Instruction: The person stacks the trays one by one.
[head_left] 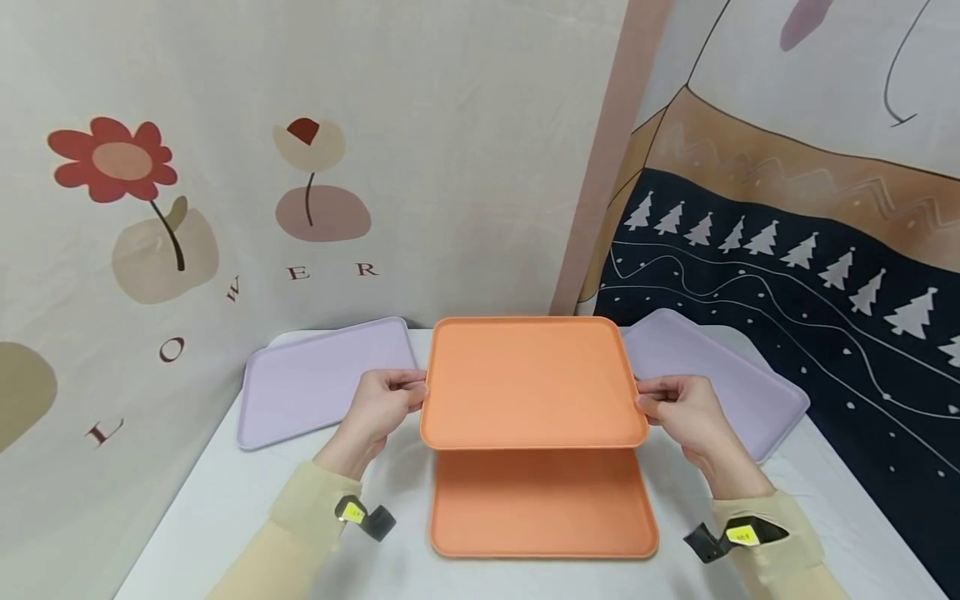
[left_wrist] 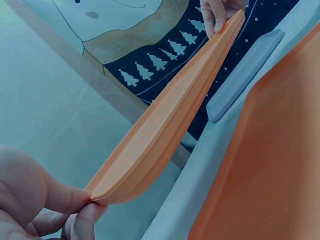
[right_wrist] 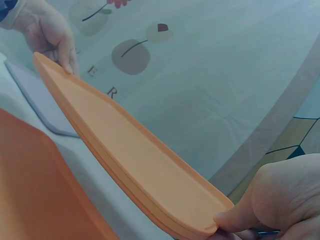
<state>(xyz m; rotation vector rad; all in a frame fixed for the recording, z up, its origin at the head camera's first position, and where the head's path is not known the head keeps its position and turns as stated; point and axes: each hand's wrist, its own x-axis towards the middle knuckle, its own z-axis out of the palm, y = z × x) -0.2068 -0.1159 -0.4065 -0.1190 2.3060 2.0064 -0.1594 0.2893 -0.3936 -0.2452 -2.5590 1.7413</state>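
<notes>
An orange rectangular tray (head_left: 534, 383) with a low rim is held up between both hands. My left hand (head_left: 384, 404) pinches its left edge, thumb on top and fingers beneath, as the left wrist view also shows at the tray's corner (left_wrist: 107, 196). At the opposite edge, my right hand (head_left: 684, 412) pinches the rim in the same way. Lines run along the raised tray's side (right_wrist: 135, 192); I cannot tell whether it is one tray or several nested. Below it, a second orange tray (head_left: 543, 508) lies on the table, its far part hidden.
One lilac tray (head_left: 315, 387) lies at the back left of the white-covered table (head_left: 390, 533), and another lilac tray (head_left: 720, 379) lies angled at the back right. Behind the table hang a flower-printed cloth (head_left: 465, 167) and a dark cloth with white trees (head_left: 750, 292).
</notes>
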